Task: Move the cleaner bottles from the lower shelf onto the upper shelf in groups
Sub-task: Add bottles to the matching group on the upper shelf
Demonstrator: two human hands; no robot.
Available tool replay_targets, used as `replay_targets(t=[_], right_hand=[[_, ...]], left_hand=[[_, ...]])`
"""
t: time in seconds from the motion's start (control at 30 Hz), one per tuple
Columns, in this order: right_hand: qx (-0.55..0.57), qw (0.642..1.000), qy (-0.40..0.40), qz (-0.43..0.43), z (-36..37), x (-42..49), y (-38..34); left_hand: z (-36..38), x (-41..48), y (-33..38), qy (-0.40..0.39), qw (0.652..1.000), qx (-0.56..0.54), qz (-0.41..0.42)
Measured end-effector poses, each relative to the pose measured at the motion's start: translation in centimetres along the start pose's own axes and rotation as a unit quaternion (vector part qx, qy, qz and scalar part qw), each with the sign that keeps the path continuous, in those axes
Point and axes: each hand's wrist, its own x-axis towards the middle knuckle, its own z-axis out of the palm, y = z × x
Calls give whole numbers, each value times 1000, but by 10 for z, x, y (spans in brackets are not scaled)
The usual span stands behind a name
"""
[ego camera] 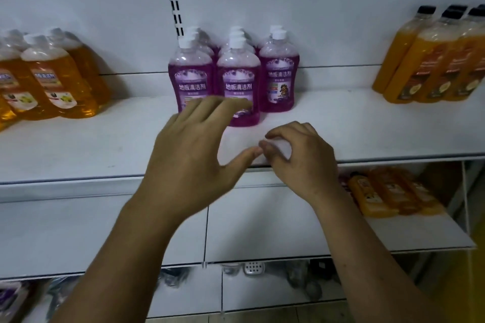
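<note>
1. Purple bottles (237, 78) stand upright on the upper shelf (367, 126) in three tight columns running back towards the rear wall. They are packed with labels facing out, which looks like the grouping the task asks for.
2. The left hand (194, 144) hovers just in front of the front row with its fingers spread and straight, grasping nothing. It is placed as if to square up the group.
3. The right hand (301, 160) hangs over the shelf's front edge with its fingers loosely curled and thumb near the forefinger. It appears empty.
4. Amber bottles (49, 81) sit at the left of the same shelf and orange bottles (433, 60) at the right. Each is well apart from the purple set, so the kinds stay separate.
5. On the lower shelf (262, 231), the lower bottles (388, 191) lie on their sides at the far right. Judged from this, they may be next to go up.
</note>
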Motion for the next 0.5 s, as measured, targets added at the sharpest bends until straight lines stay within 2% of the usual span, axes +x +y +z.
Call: replay_targets(t=[0.13, 0.23, 0.33, 0.5], right_hand=[[164, 983, 86, -14, -17, -30, 1], [198, 968, 156, 3, -26, -74, 7], [168, 967, 157, 106, -23, -121, 29], [131, 942, 67, 303, -17, -166, 89]], left_hand=[[19, -41, 15, -51, 993, -99, 25], [51, -67, 13, -143, 976, -162, 11], [97, -87, 3, -242, 945, -216, -30], [187, -100, -8, -335, 896, -277, -86]])
